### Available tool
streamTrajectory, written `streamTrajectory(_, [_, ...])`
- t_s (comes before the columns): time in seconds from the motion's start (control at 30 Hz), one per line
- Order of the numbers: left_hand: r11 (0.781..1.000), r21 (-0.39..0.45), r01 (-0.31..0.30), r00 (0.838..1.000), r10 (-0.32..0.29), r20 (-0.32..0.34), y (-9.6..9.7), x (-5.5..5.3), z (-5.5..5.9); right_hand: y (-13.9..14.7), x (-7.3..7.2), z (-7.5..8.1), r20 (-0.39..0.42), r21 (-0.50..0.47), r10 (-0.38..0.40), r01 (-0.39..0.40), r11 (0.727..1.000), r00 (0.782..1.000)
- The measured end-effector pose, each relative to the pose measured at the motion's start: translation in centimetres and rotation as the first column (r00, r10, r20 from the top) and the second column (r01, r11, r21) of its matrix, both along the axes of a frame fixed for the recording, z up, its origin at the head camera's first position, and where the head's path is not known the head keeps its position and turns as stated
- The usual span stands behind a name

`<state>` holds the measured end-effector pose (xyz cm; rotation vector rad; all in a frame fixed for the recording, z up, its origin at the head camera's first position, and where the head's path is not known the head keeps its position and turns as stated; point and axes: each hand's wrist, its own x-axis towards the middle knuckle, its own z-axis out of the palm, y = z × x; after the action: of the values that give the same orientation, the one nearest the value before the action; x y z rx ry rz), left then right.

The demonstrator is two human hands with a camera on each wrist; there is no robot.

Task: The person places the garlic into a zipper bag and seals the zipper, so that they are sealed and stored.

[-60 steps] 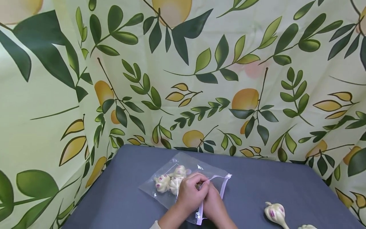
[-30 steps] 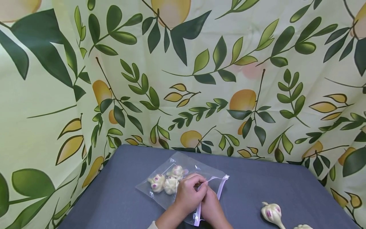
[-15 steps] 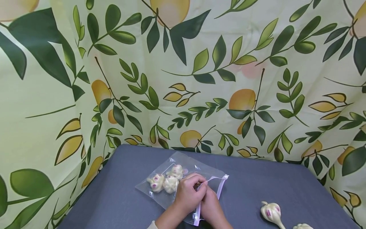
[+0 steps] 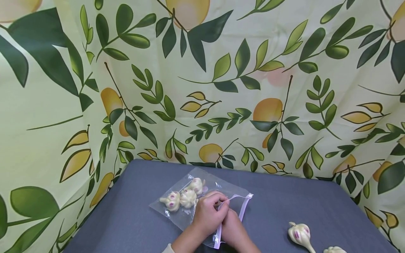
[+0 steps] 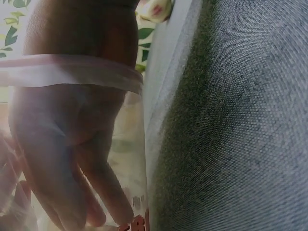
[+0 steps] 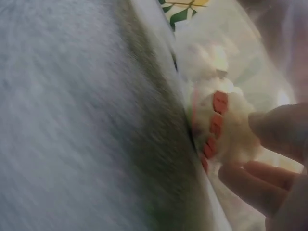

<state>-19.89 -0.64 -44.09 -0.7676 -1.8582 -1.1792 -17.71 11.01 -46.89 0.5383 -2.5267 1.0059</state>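
Observation:
A clear zip bag [image 4: 177,219] with a pale lilac strip [image 4: 245,207] along its mouth lies on the grey table. Inside it, garlic bulbs [image 4: 188,198] cluster at the far left. My left hand [image 4: 209,212] pinches the bag's edge near the mouth. My right hand [image 4: 232,226] reaches in through the mouth, partly behind the left hand. In the left wrist view the strip crosses the wrist of the right hand [image 5: 67,130], whose fingers extend inside the plastic. The right wrist view shows its fingers [image 6: 255,187] spread beside a garlic bulb [image 6: 240,127]; contact is unclear.
To the right of the bag, a garlic bulb [image 4: 300,234] with a stem lies on the table [image 4: 269,207]. Another bulb [image 4: 334,250] is cut off by the bottom edge. A leaf-patterned cloth [image 4: 177,80] hangs behind and at both sides.
The garlic bulbs in the bag have shifted slightly and turned, the leftmost now showing its stem to the left. Both hands stay in place; the view has drifted slightly.

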Motion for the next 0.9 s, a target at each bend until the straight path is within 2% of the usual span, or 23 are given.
streamTrajectory(0.07, [1.000,0.006,0.002,1.000,-0.002,0.007,0.0,0.0,0.0,0.2,0.0,0.4,-0.018,0.010,-0.006,0.006,1.000,1.000])
streamTrajectory(0.23, [1.000,0.021,0.017,0.997,-0.018,0.074,0.0,0.1,0.0,0.9,-0.2,1.0,-0.081,0.045,-0.003,0.007,0.999,0.997])
streamTrajectory(0.47, [1.000,0.016,-0.002,0.999,0.002,0.051,0.0,-0.1,0.0,2.1,-0.5,2.0,-0.083,0.123,0.082,-0.071,0.990,0.993])
streamTrajectory(0.67, [1.000,0.021,-0.004,0.999,0.003,0.051,-0.1,0.0,0.1,3.4,-0.3,3.7,-0.056,0.160,0.167,-0.156,0.975,0.984])
streamTrajectory(0.77, [1.000,0.016,-0.003,0.999,0.002,0.054,-0.2,0.0,0.2,4.3,-0.1,4.8,0.007,0.156,0.145,-0.145,0.977,0.989])
streamTrajectory(0.9, [1.000,0.002,0.000,0.998,0.000,0.061,-0.2,0.0,0.3,5.8,0.1,6.4,0.104,0.145,0.029,-0.044,0.988,0.994])
